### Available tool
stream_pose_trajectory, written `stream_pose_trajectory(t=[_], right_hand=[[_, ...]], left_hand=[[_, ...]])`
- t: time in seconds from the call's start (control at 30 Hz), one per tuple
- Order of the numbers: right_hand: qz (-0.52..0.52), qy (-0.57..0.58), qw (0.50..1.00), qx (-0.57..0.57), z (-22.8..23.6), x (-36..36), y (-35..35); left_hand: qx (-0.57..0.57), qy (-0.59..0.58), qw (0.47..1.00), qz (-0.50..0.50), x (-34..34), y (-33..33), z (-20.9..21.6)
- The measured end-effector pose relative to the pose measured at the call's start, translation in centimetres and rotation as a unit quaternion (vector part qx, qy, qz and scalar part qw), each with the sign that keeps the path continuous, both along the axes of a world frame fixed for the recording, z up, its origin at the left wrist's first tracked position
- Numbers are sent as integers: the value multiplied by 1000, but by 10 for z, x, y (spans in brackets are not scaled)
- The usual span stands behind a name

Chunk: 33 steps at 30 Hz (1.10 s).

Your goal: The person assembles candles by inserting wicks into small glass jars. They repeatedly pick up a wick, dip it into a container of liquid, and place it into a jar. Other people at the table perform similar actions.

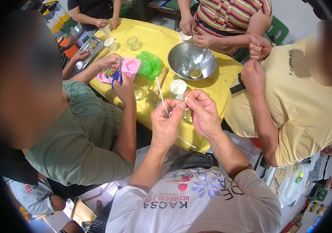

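Observation:
My left hand (166,120) pinches a white cord (160,90) between thumb and fingers. One end of the cord sticks up past the knuckles, and another hangs below toward the table edge. Fingertip to fingertip with it, my right hand (203,112) is closed on a small white bit of what seems the same cord. Both hands are raised over the near end of the yellow table (146,110). Partly hidden behind them is a glass jar (188,116). A white paper cup (178,86) stands just beyond my fingers.
A steel bowl (173,64) holds a glass jar and a gold lid. Thin sticks (159,86) lie near a green plastic bag (149,64). At left, a co-worker handles blue scissors (116,79) over a pink board (132,66). Other people stand close on the right and far sides.

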State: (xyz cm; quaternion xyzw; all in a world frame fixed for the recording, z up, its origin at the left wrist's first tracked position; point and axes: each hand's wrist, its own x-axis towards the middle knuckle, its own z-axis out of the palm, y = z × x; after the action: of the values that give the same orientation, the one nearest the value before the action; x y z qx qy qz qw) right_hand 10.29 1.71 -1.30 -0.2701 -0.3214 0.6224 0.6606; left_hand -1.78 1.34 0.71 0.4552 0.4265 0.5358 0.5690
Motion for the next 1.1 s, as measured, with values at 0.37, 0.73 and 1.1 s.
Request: stream_pose_trajectory(t=[0.37,0.73,1.1], right_hand=[[-39,-206,978,4,4,6,5],[-84,-286,953,52,20,15,5],[-104,-320,936,100,28,16,7]], left_hand=[[52,43,997,40,6,5,-4],[109,87,989,56,17,2,3],[127,138,981,57,11,0,10]])
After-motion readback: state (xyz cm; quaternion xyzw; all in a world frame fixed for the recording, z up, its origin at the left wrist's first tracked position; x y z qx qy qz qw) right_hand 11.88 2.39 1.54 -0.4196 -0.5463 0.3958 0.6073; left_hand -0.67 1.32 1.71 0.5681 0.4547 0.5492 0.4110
